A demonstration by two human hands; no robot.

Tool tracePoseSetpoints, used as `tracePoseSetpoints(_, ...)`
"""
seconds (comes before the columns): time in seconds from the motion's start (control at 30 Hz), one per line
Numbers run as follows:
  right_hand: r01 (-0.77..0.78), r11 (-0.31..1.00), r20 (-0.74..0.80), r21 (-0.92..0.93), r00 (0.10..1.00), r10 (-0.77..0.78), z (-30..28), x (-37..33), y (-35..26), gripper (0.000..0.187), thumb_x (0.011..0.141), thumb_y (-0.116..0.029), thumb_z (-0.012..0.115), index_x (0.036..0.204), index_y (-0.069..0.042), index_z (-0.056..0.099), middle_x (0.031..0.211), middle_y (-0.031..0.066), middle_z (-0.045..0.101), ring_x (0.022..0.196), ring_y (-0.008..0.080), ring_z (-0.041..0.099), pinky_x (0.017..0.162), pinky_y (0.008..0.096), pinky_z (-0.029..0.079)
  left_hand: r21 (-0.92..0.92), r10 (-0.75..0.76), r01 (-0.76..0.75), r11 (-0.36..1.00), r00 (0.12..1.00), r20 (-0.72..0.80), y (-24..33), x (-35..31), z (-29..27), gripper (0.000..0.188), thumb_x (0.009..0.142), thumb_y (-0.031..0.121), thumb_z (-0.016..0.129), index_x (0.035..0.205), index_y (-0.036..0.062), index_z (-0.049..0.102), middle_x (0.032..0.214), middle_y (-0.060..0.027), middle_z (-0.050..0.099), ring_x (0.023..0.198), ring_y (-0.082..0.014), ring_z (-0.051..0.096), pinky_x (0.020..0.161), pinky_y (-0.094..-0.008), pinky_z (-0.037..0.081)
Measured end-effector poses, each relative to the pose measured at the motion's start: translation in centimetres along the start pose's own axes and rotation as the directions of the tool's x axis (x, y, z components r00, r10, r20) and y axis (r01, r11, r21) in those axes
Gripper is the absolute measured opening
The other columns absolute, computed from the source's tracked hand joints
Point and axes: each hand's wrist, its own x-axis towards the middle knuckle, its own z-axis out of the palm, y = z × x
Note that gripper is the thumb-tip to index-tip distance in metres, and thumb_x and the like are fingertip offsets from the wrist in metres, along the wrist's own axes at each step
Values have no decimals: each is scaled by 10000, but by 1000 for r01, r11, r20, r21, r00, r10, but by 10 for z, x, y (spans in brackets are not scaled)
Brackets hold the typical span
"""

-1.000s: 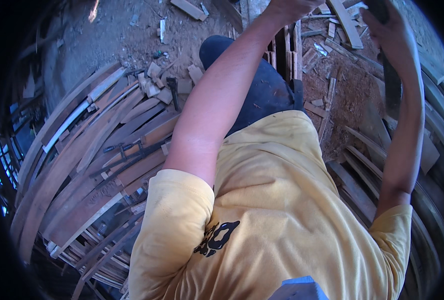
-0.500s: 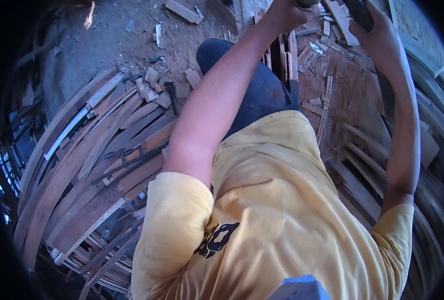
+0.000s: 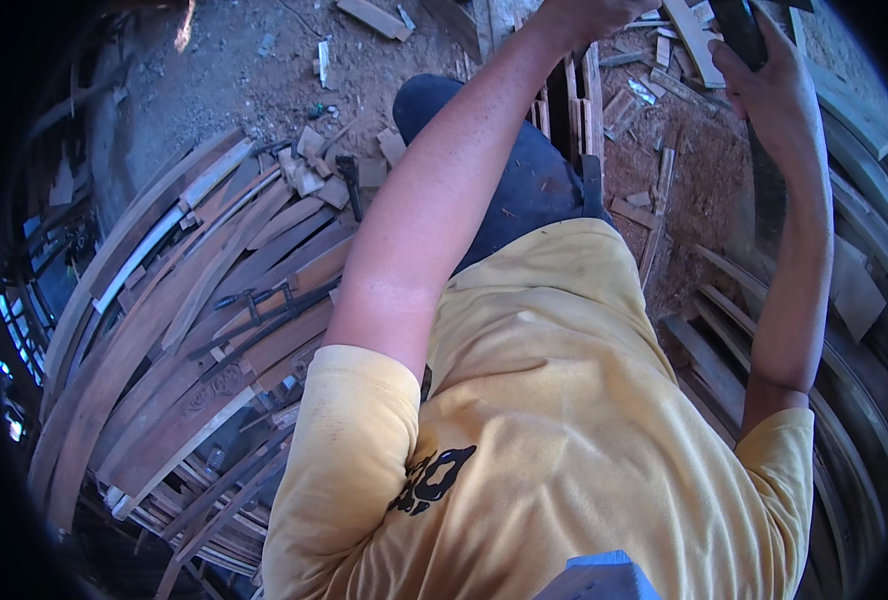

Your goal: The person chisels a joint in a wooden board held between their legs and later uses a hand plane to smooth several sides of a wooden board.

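Note:
My left hand (image 3: pixel 609 14) is at the top edge, partly cut off by the frame, its fingers closed. Whatever it grips lies out of view. My right hand (image 3: pixel 779 100) is wrapped round the dark handle of what looks like a hammer (image 3: pixel 740 32), thumb along its side. Part of a dark crosspiece shows at the tool's upper end, cut by the frame. Narrow upright timber pieces (image 3: pixel 591 100) with a dark gap between them stand beside my dark-trousered leg (image 3: pixel 524 170), below and between the two hands.
Long curved-looking boards (image 3: pixel 154 370) are stacked on the left, with a black bar clamp (image 3: pixel 254 305) on top and another dark tool (image 3: pixel 349 185) by wood offcuts (image 3: pixel 309 165). More long boards (image 3: pixel 869 400) line the right. Scraps and sawdust cover the dirt floor (image 3: pixel 254 80).
My right hand and its tool have shifted slightly right and down, bringing the crosspiece into view. My left hand has moved up and right; the rounded brownish end it held is now out of view.

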Motion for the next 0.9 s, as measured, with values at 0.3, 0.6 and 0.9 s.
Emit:
tracePoseSetpoints(0.3,163,975,-6,-148,986,-166,2,-6,-7,493,858,18,681,1337,47,571,966,11,643,817,98,563,703,268,481,67,36,-36,997,999,13,-2,-2,-13,125,864,119,737,794,28,689,685,32,621,672,-66,577,608,-320,479)
tracePoseSetpoints(0.6,53,974,99,-221,995,-32,0,-5,-21,489,790,-8,699,1269,34,612,931,95,680,848,134,598,770,324,507,56,201,-203,978,979,41,-8,-8,-8,31,837,37,673,853,29,698,743,29,654,722,-79,609,652,-310,493)
tracePoseSetpoints(0.9,216,937,70,-274,976,-204,-4,-18,-9,523,777,-32,717,1280,51,599,970,228,698,889,288,682,834,383,525,92,72,-77,993,996,55,-6,-15,-3,116,824,6,692,925,59,710,797,13,690,760,-82,631,672,-299,512)
